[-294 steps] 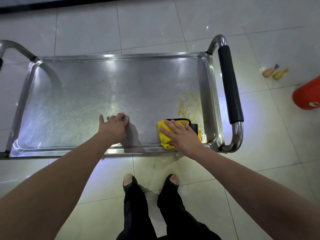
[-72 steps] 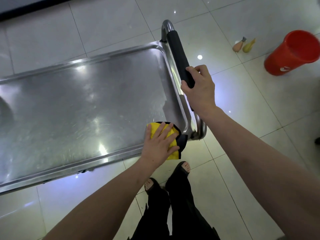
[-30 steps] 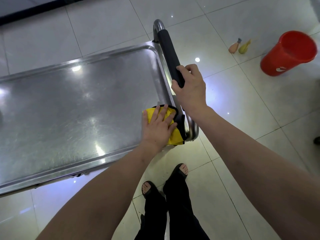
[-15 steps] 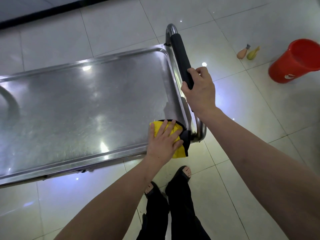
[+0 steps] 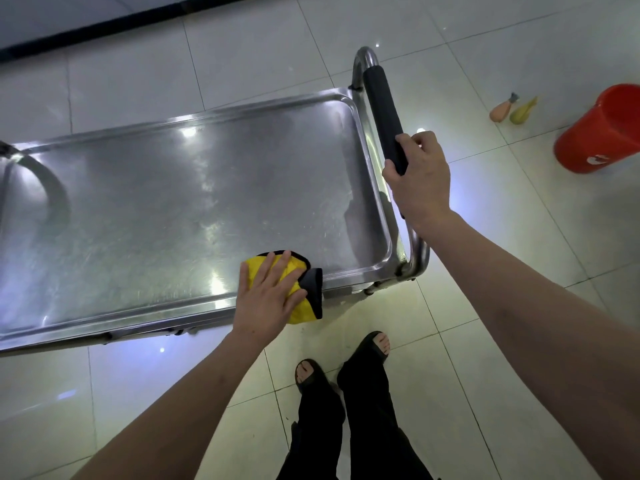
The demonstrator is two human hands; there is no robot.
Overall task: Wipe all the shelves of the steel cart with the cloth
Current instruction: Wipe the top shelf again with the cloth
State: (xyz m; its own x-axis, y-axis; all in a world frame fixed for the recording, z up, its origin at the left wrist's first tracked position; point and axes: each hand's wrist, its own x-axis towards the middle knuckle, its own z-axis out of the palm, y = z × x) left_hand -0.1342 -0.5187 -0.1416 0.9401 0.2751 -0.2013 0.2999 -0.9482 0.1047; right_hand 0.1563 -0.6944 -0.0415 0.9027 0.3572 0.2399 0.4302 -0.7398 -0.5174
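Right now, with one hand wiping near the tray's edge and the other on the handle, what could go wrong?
The yellow cloth already hangs over the near rim of the top shelf under the flat left hand; another stroke outward might drop it on the floor. The right hand grips the black handle, so a hard push could perhaps shift the cart. The red bucket and two small bottles on the floor could be knocked if it does.

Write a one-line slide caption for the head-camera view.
Left hand presses the yellow cloth on the cart's top shelf; right hand grips its handle.
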